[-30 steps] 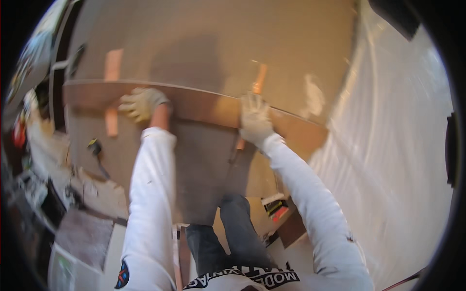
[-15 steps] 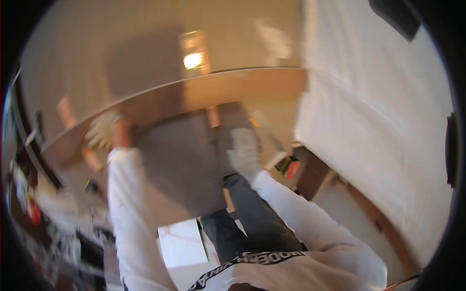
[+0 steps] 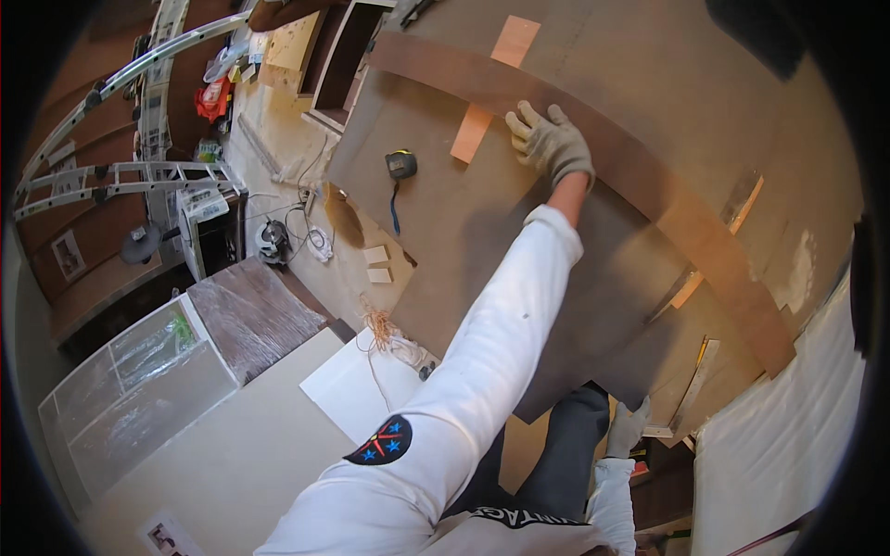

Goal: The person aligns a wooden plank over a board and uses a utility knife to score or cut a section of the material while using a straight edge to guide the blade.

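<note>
A long, narrow brown board (image 3: 640, 176) lies across a large brown panel (image 3: 436, 222), over light wood strips (image 3: 471, 132). My left hand (image 3: 553, 148), in a pale work glove, rests at the board's near edge with its fingers spread. Beneath my left forearm is a darker brown sheet (image 3: 593, 287). My right hand (image 3: 629, 428), gloved too, is low beside my leg, near the dark sheet's corner; its visible fingers look apart, and part of it is hard to make out. Close to it lie a metal try square (image 3: 688, 394) and a yellow pencil (image 3: 702, 350).
A tape measure (image 3: 400, 165) sits on the panel, left of my left hand. Farther left are an aluminium ladder (image 3: 139, 181), a plastic-wrapped brown panel (image 3: 255, 315) and a white sheet (image 3: 348, 385) with loose cord. White plastic sheeting (image 3: 769, 454) hangs at the right.
The view has swung left, bringing the ladder and floor items into sight. My left arm now reaches across the middle; my right hand has moved down from the dark sheet to beside my leg.
</note>
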`<act>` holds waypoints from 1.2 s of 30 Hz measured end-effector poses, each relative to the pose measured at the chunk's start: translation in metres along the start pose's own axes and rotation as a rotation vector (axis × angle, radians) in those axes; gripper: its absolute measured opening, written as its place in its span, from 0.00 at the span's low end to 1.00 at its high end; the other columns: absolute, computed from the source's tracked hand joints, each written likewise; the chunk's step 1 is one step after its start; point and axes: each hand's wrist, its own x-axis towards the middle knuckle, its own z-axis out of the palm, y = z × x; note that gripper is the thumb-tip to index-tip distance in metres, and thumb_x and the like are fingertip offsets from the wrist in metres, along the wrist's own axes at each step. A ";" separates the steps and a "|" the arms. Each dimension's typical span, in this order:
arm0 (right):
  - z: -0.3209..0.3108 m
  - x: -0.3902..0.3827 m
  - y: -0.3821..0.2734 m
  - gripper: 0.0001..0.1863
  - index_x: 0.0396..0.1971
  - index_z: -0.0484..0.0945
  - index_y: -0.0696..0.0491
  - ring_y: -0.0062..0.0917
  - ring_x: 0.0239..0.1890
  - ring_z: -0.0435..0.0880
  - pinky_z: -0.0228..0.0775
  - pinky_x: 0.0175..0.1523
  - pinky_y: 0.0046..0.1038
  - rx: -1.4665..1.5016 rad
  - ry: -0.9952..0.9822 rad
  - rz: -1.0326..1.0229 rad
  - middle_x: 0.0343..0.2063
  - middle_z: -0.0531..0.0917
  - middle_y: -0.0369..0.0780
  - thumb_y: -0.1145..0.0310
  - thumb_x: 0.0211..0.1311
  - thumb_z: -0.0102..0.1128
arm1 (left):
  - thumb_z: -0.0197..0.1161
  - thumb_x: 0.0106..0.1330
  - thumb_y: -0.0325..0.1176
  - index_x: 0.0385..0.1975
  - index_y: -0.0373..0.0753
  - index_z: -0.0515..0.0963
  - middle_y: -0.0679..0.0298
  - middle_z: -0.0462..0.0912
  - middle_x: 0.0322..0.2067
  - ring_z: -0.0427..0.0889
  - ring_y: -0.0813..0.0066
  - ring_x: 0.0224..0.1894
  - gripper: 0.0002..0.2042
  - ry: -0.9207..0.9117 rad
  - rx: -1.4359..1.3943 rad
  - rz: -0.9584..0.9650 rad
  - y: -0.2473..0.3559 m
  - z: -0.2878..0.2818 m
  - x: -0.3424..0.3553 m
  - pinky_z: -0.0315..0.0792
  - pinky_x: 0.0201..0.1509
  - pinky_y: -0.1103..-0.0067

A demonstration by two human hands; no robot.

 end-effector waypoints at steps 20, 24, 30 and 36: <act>-0.047 0.060 -0.232 0.21 0.59 0.80 0.52 0.44 0.47 0.83 0.78 0.53 0.40 -0.131 0.361 -1.081 0.47 0.81 0.48 0.75 0.65 0.65 | 0.60 0.68 0.39 0.51 0.44 0.77 0.57 0.77 0.50 0.71 0.55 0.63 0.14 0.156 -0.149 0.529 -0.016 -0.008 0.049 0.64 0.67 0.53; -0.055 0.135 -0.396 0.20 0.57 0.82 0.49 0.42 0.44 0.83 0.78 0.50 0.39 -0.135 0.374 -1.415 0.42 0.83 0.45 0.75 0.65 0.67 | 0.61 0.67 0.36 0.51 0.45 0.76 0.58 0.73 0.52 0.67 0.55 0.66 0.14 0.397 -0.149 0.471 -0.010 0.017 0.058 0.59 0.71 0.48; 0.056 0.226 -0.638 0.27 0.63 0.76 0.50 0.42 0.53 0.81 0.74 0.59 0.40 -0.242 0.179 -1.793 0.49 0.83 0.45 0.74 0.62 0.63 | 0.62 0.67 0.32 0.53 0.46 0.74 0.60 0.72 0.53 0.68 0.52 0.67 0.15 0.329 -0.095 0.432 -0.010 0.020 0.052 0.58 0.71 0.47; 0.169 0.240 -0.804 0.35 0.72 0.65 0.50 0.45 0.73 0.66 0.61 0.75 0.44 -0.454 0.098 -1.713 0.70 0.70 0.48 0.69 0.64 0.61 | 0.61 0.68 0.31 0.57 0.48 0.72 0.61 0.73 0.56 0.70 0.50 0.67 0.17 0.220 -0.055 0.440 0.010 0.021 0.042 0.60 0.69 0.47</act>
